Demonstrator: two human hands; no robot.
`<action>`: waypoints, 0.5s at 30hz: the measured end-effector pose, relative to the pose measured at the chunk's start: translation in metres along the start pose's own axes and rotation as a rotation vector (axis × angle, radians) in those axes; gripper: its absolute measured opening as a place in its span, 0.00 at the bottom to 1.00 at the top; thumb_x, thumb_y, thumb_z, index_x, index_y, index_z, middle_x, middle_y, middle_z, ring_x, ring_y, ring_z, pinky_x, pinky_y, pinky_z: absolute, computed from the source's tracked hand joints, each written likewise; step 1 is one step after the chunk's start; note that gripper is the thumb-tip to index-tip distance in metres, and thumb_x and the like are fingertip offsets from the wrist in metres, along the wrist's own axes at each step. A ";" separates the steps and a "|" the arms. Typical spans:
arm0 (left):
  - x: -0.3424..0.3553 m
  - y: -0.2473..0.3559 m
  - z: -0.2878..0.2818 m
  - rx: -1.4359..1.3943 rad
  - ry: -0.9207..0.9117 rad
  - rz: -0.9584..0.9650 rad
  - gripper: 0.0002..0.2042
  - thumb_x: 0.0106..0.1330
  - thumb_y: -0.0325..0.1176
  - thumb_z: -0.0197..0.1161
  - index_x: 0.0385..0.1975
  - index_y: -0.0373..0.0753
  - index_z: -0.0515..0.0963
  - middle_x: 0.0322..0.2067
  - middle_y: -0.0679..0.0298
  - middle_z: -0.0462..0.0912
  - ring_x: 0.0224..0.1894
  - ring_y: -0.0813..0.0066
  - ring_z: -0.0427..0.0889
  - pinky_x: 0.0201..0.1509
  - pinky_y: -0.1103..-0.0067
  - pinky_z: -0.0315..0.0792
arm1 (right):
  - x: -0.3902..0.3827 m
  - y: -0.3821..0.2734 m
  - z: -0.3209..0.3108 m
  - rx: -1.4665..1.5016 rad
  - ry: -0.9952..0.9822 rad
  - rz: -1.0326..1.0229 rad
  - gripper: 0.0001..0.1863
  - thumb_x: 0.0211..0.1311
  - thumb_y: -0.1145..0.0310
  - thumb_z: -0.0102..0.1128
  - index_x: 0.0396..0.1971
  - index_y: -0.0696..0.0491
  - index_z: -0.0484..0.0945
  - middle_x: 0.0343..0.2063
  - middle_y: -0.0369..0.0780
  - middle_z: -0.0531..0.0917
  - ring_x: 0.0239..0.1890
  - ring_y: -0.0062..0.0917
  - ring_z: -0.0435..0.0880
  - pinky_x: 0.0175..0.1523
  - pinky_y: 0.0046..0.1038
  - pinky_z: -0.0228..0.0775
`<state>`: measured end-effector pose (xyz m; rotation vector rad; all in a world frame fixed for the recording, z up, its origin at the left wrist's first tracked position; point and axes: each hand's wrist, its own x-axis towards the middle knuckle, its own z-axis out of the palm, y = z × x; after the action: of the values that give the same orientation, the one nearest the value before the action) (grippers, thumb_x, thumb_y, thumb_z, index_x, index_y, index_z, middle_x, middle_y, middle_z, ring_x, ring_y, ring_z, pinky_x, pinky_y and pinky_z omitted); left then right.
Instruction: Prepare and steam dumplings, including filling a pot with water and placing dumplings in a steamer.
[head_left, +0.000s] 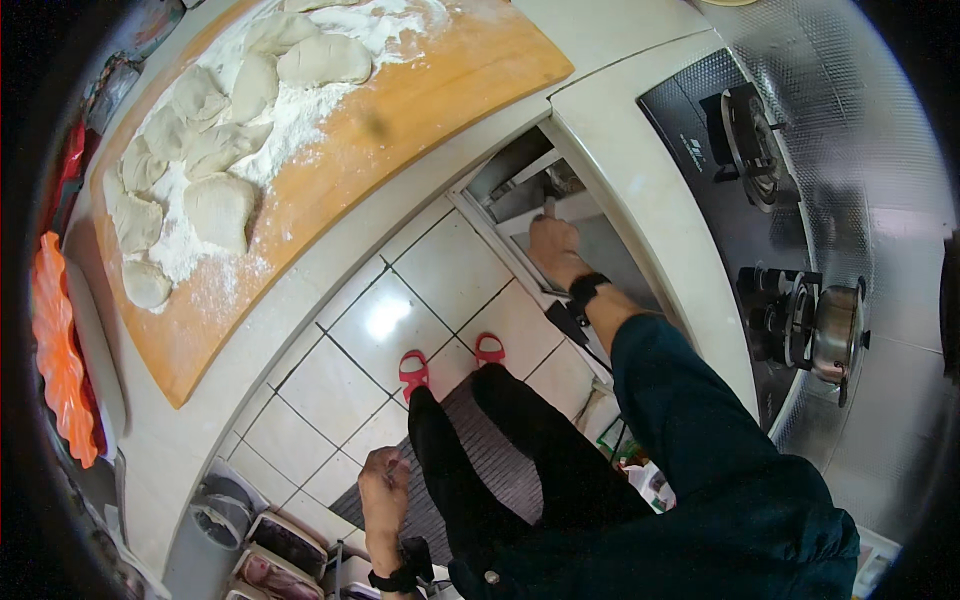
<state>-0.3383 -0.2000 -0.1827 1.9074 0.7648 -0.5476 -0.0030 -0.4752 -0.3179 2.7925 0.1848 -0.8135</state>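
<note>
At the far left we see a scalloped orange dish (65, 350) beside the table (155, 455). Next comes a wooden board (430, 110) on it, with floured dough pieces (218, 212) gathered over its far and left parts, some touching, some apart.

Below the board's near edge our left hand (385, 495) hangs over the floor (330, 395) with its fingers loosely curled; we see nothing held, but the inside of that grip is hidden, so we cannot tell. Farther right are red slippers (412, 372) and a dark mat (490, 440).

Our right hand (553, 245) is at the cabinet (615, 260), which sits under the table, between the board and the stove (690, 150). One finger points forward near a pale rail; the others fold out of sight, so we cannot tell how closed this grip is, or whether it touches the rail or has hold of it.

We judge the cabinet's smooth grey front stiff and its flat face slippery, particularly for floury fingers. Its pale edge looks the better hold, fingers hooked behind it.

Rightmost, a metal pot (838, 330) stands by the stove's near burner.
</note>
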 end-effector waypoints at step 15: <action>0.012 -0.038 -0.010 -0.017 -0.002 0.132 0.08 0.53 0.21 0.58 0.34 0.31 0.75 0.34 0.52 0.78 0.33 0.61 0.80 0.36 0.74 0.73 | -0.122 0.090 0.091 -0.075 -0.164 0.322 0.15 0.53 0.68 0.53 0.41 0.57 0.77 0.47 0.48 0.77 0.46 0.41 0.79 0.48 0.37 0.73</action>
<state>-0.3564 -0.1752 -0.2104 1.9256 0.6347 -0.4601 -0.1356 -0.5919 -0.3106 2.5739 -0.2499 -0.9234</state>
